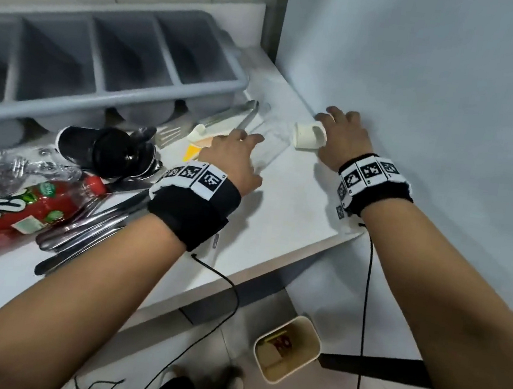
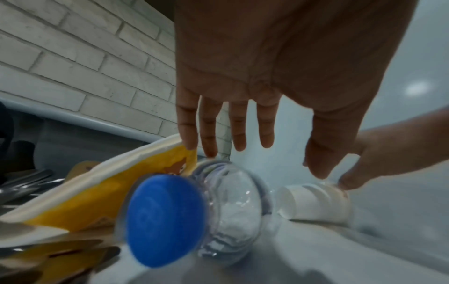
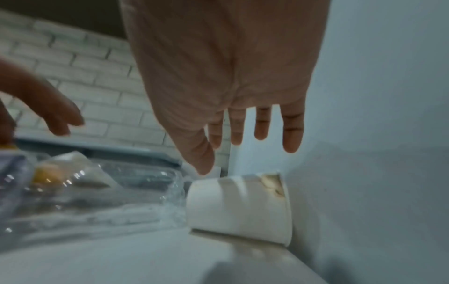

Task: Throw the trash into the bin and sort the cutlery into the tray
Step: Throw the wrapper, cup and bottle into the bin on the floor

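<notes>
You are reaching over the white bench [image 1: 280,204] with both hands. Your left hand [image 1: 237,159] is hovering with its grip spread wide, fingers straight, above a clear plastic bottle [image 1: 272,141] that is lying on its side; the left wrist view is showing its blue cap [image 2: 165,219] facing the camera, and nothing is in that grip. Your right hand [image 1: 343,134] is likewise hanging open, fingers extended over a white paper cup [image 1: 310,136] that is lying on its side near the wall; whether the fingertips are touching it, you cannot tell. Just left of the bottle a yellow and white wrapper [image 2: 102,192] is lying. The grey cutlery tray [image 1: 101,76] is standing at the back of the bench, with metal tongs [image 1: 236,113] in front of it. Forks and knives [image 1: 87,230] are lying in a heap beside a red-labelled bottle [image 1: 19,205] and a black cup [image 1: 104,150]. The bin [image 1: 288,348] is standing on the floor below the bench edge.
</notes>
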A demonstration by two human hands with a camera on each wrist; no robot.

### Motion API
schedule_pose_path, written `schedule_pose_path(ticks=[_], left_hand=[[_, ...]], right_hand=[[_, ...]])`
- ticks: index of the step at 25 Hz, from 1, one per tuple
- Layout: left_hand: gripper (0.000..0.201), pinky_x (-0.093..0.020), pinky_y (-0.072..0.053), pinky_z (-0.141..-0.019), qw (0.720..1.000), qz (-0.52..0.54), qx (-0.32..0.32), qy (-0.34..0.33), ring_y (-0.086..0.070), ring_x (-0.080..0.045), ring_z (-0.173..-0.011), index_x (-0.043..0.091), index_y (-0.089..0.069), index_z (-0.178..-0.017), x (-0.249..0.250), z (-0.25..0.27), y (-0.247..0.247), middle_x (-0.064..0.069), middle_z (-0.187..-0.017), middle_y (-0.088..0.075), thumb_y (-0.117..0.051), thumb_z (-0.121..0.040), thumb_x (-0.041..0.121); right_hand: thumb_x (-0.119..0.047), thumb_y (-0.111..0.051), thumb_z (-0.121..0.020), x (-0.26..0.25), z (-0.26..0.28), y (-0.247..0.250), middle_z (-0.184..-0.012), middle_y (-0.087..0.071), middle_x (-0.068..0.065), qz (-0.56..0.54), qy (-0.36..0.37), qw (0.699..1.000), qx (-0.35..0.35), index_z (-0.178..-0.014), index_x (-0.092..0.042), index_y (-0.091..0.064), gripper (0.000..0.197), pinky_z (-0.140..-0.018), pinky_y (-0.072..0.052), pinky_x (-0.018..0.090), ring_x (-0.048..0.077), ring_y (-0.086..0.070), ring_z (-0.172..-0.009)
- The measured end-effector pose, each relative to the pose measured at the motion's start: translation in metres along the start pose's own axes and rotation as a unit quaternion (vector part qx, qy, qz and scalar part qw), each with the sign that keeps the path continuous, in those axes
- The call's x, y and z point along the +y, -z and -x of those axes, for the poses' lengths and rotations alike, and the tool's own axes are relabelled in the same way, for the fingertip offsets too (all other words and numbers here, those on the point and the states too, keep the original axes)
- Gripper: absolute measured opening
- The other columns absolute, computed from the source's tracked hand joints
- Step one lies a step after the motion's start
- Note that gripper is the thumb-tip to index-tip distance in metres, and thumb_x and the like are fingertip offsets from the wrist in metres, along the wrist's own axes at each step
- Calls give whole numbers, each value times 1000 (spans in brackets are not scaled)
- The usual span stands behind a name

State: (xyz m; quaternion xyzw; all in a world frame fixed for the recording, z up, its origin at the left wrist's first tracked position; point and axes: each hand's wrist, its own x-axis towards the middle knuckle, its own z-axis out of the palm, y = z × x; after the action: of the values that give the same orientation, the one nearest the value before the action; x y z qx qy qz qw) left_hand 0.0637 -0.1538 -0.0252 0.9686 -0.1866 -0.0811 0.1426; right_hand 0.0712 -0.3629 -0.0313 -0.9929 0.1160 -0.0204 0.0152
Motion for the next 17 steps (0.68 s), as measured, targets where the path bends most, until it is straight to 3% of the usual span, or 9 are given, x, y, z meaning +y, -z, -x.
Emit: schedule_pose_path(ticks=[2, 4, 6, 9, 11, 13, 16, 17], left_hand=[[77, -43, -43, -97, 999, -28, -21, -1, -42, -30, -127, 33, -29, -142, -6, -1, -6, -1, -146, -36, -66, -74, 31], [76, -44, -44, -95, 998, -61, -29, 3, -41, -33, -127, 32, -24, -143, -7, -3, -12, -7, -144, -35, -63, -78, 28], [68, -45, -45, -93, 997, -71, -19, 9, -40, -35, -126, 31, -24, -144, -7, -5, -16, -11, -142, -34, -57, -85, 20], [72, -47, -43, -97, 998, -39, -44, 20, -37, -36, -129, 30, -23, -144, -11, -6, -13, -12, -144, -31, -58, -83, 15], [79, -46, -41, -101, 998, 11, -49, 23, -35, -36, -130, 31, -24, -144, -12, -2, -10, -10, -145, -31, -63, -77, 19], [84, -37, -39, -106, 995, 94, -24, 14, -38, -32, -130, 31, -28, -144, -9, 11, -5, -8, -144, -35, -69, -70, 25], [87, -13, -33, -100, 966, 257, -17, -33, -47, -21, -125, 30, -34, -143, 3, 37, -1, -5, -140, -45, -71, -63, 31], [89, -17, -38, -100, 945, 320, -31, -51, -52, -19, -120, 32, -36, -141, 10, 48, -3, -3, -136, -49, -69, -59, 36]], right_hand=[[-8, -52, -84, 0, -19, -9, -157, -18, 2, 36, 1, 998, -47, -144, -22, -26, 67, -103, -37, 52, 34, -16, -142], [-7, -54, -83, 2, -31, -17, -156, -18, 3, 55, -10, 995, -82, -145, -23, -21, 72, -105, -34, 55, 33, -12, -144], [-7, -56, -80, 5, -37, -26, -150, -30, 7, 76, -22, 994, -78, -143, -22, -24, 73, -103, -34, 55, 33, -19, -141], [-11, -60, -78, 6, -38, -30, -133, -43, 15, 86, -24, 995, -41, -133, -13, -41, 59, -99, -39, 51, 35, -39, -126], [-17, -64, -77, 5, -30, -22, -128, -43, 17, 55, -32, 996, -61, -131, -10, -43, 58, -93, -43, 48, 37, -44, -119], [-24, -65, -77, 5, -12, -10, -129, -43, 18, -2, -53, 997, -60, -132, -9, -42, 62, -91, -44, 46, 37, -44, -119], [-32, -59, -79, 12, 45, 1, -127, -48, 19, -147, -104, 983, 31, -130, -7, -42, 60, -88, -43, 44, 38, -46, -116], [-33, -57, -78, 15, 71, 1, -123, -51, 19, -215, -120, 966, 82, -128, -5, -44, 59, -84, -43, 40, 36, -49, -111]])
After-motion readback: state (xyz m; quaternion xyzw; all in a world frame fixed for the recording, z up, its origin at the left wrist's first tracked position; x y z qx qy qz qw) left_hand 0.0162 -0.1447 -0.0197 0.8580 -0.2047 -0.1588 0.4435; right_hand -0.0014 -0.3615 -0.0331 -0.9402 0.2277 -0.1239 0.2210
